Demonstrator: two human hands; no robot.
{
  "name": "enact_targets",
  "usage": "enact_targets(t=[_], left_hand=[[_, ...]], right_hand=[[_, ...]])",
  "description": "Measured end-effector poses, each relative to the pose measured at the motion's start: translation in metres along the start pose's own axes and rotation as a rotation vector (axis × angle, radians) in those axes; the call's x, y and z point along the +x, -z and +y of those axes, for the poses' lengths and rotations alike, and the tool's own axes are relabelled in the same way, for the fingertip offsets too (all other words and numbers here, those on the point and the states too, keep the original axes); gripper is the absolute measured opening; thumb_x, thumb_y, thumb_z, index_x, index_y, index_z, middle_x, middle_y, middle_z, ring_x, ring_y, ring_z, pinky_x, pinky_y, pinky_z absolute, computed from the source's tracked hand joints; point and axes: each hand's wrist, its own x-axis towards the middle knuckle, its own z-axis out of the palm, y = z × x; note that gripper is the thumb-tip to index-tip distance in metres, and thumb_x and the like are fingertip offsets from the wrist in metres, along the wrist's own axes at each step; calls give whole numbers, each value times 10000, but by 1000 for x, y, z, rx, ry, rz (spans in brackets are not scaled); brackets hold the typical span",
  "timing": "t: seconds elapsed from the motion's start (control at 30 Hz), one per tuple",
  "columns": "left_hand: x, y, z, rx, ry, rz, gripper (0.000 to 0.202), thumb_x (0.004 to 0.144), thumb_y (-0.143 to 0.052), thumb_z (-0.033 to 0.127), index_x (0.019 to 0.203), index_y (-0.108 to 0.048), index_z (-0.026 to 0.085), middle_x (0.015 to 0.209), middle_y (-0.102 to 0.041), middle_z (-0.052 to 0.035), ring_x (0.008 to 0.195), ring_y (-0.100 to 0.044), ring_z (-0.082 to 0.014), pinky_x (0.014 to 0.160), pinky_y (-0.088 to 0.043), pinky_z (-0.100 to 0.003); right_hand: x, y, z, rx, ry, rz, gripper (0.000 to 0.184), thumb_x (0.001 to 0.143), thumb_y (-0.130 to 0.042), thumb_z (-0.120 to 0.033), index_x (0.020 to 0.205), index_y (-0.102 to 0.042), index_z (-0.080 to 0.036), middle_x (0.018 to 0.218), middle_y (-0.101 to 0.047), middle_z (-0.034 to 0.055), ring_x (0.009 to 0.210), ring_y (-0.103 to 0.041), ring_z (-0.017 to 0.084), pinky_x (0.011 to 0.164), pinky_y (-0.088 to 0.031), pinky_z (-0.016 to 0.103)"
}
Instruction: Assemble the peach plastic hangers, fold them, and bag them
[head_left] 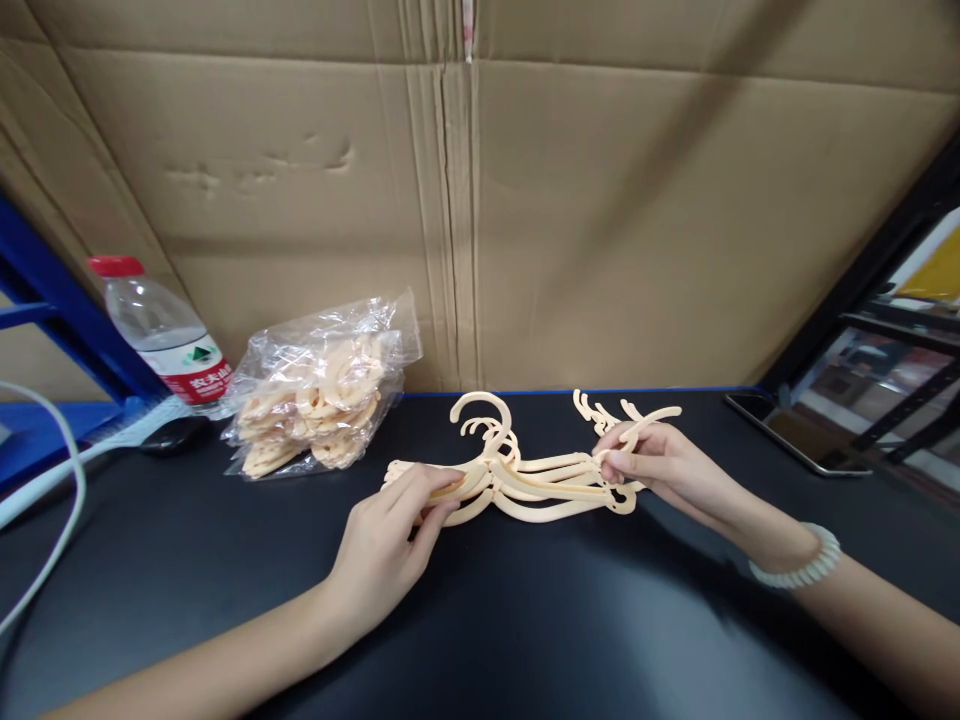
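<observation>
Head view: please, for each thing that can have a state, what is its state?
Cream plastic clothes hangers: overlapping, hooks up.
Bare left hand: grip closed on a hanger.
Bare right hand: grip closed on a curved cream plastic piece.
Clear plastic bag: holding cream pieces; sealing unclear.
Clear plastic bottle: closed by red cap.
Flat black glossy device: lying flat; power unclear.

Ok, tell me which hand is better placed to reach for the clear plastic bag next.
Left hand, most likely: the clear plastic bag lies on that side, nearer to it, though it would first have to release the hangers. The right hand is farther off and also holding a pale piece.
</observation>
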Motion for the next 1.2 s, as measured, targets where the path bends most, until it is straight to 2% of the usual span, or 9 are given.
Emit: enact_targets(t=[0.2,0.47,0.6,0.83,1.03,1.2], left_hand=[[0,2,1,-28,35,26,191,926,-535,124,1104,-562,190,999,-674,-64,883,-670,-163,708,-564,-206],[-1,0,-1,-90,40,33,207,924,-543,115,1113,-564,196,1011,-655,-63,884,-665,-152,680,-575,-177],[-1,1,-1,-69,28,23,204,923,-543,118,1108,-565,203,996,-658,-58,870,-664,-159,671,-571,-193],[1,2,-1,-53,27,23,190,930,-535,126,1099,-565,207,982,-655,-62,873,-656,-173,684,-559,-223],[-1,1,-2,-77,58,20,204,929,-536,120,1110,-569,208,1003,-651,-57,869,-651,-157,648,-543,-188],[1,2,0,-40,7,27,189,924,-539,107,1085,-577,198,962,-662,-48,863,-652,-154,697,-539,-203]], right_hand=[[0,2,5,166,-107,-80,178,772,-786,-307,822,-676,-177,777,-624,14,704,-556,123,658,-455,252],[1,3,8,390,-209,-177,134,790,-752,-227,802,-638,-157,922,-643,65,840,-644,182,730,-506,304],[0,0,6,378,-228,-167,165,781,-758,-223,803,-609,-157,866,-655,54,830,-686,203,672,-502,273],[-1,1,8,283,-218,-162,184,829,-738,-286,858,-602,-166,758,-699,45,692,-661,133,619,-482,228],[0,1,11,274,-207,-172,215,826,-749,-323,828,-601,-167,780,-692,37,710,-656,123,636,-491,220],[0,-1,12,283,-227,-188,197,808,-766,-282,811,-614,-156,819,-664,29,762,-673,139,683,-524,239]])
